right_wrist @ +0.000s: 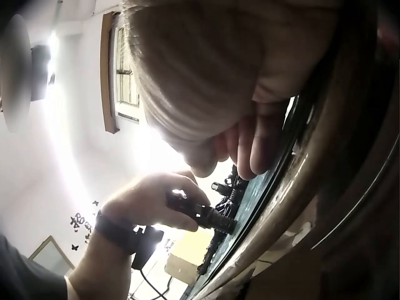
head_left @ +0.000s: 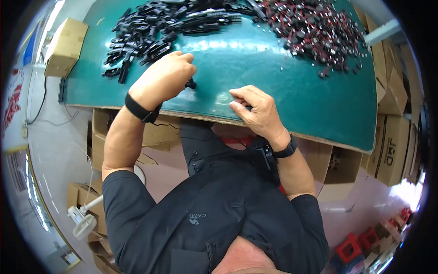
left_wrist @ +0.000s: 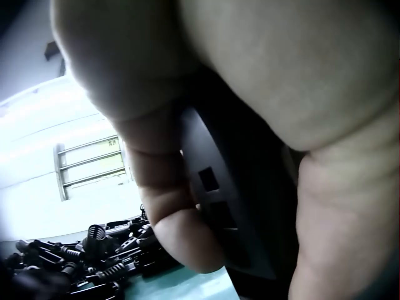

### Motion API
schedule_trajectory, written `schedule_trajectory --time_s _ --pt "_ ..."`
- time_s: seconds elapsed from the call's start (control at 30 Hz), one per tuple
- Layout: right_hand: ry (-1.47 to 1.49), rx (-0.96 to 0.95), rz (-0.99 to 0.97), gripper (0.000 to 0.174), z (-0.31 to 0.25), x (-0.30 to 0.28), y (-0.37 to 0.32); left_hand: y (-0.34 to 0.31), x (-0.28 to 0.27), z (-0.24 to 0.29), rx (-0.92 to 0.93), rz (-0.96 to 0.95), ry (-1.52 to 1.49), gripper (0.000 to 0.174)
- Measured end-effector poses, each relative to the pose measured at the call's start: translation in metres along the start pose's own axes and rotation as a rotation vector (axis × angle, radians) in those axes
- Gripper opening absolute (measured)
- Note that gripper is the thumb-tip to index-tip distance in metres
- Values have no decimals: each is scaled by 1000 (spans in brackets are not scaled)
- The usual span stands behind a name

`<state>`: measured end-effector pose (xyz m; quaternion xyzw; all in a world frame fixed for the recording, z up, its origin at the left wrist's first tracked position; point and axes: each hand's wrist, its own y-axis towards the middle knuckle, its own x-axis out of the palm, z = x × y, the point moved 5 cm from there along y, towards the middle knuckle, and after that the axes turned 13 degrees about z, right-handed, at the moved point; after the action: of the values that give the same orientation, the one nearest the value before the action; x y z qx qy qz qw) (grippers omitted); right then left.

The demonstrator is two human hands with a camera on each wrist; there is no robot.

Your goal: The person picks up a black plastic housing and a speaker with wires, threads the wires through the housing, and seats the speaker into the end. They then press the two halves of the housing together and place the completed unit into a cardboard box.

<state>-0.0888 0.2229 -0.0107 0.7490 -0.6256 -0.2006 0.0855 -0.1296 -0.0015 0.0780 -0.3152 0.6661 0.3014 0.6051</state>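
Observation:
My left hand [head_left: 165, 76] grips a black plastic part over the table's near side. In the left wrist view this black part [left_wrist: 209, 156] has a smooth curved side with small rectangular slots, and fingers lie on both sides of it. Its ribbed, round end [right_wrist: 219, 220] points down toward the tabletop in the right wrist view. Most of the part is hidden by the hand in the head view. My right hand [head_left: 260, 109] hovers near the table's front edge, fingers loosely bent, with nothing visible in them.
A green table [head_left: 219, 93] carries a heap of black plastic parts [head_left: 150, 34] at the back left. Small black pieces with red wires [head_left: 315, 34] are piled at the back right. Cardboard boxes stand at the left corner [head_left: 66, 48] and right side [head_left: 392, 148].

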Motion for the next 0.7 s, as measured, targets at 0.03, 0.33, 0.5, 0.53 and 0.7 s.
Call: schedule_trajectory --time_s 0.03,0.33,0.5,0.53,0.7 --pt "-23 5 6 24 1 -3 -1 -5 -1 -4 -34 19 15 23" --pt "-51 16 -1 23 1 2 -4 -313 90 -38 -1139 808 -559 39" --pt "-89 10 2 23 5 1 -2 -479 192 -76 -1628 967 -481 49" --pt "-100 20 8 24 7 4 -1 -491 193 -105 -1604 1021 -378 55" --pt "-157 25 45 24 5 1 1 -430 97 -186 -1293 1089 540 67"
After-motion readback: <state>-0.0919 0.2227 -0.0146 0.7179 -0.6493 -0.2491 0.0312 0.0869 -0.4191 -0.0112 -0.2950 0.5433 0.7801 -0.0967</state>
